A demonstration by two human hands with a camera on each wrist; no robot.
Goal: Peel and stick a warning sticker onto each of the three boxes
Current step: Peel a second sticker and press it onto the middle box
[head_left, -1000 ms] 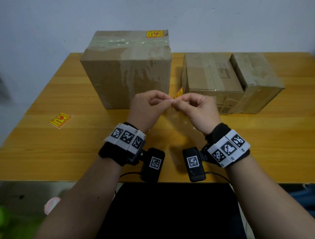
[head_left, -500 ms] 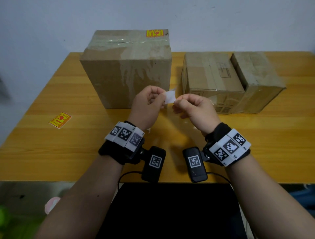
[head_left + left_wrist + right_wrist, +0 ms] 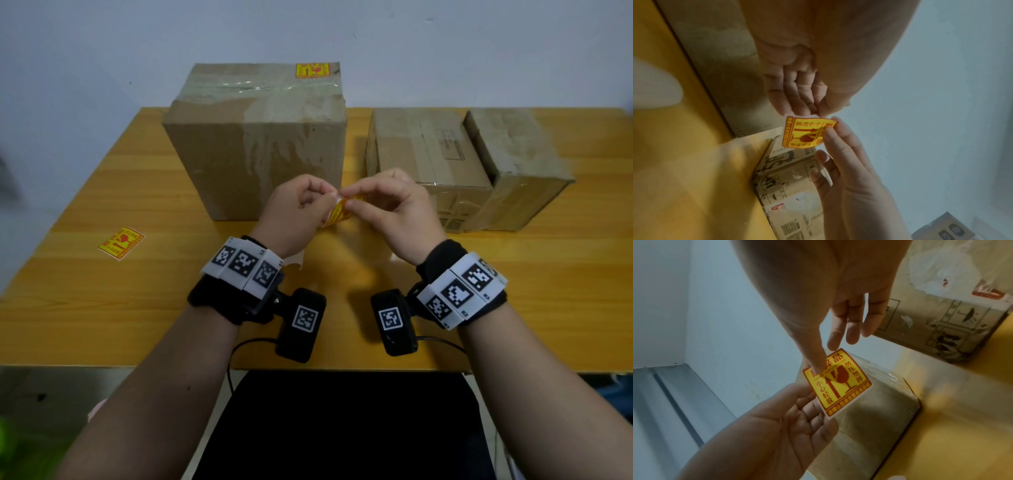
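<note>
Above wooden table [image 3: 102, 192], both hands' fingers [image 3: 356, 205] pinched on yellow sticker [image 3: 337, 215], backing seemingly half-peeled.

Spare sticker [image 3: 120, 243] left of boxes [image 3: 260, 144]

you've got a wooden table [image 3: 102, 308] against a pale wall [image 3: 102, 51], a black chair [image 3: 342, 428] under its near edge, something green [image 3: 7, 452] on the floor, lower left.
</note>
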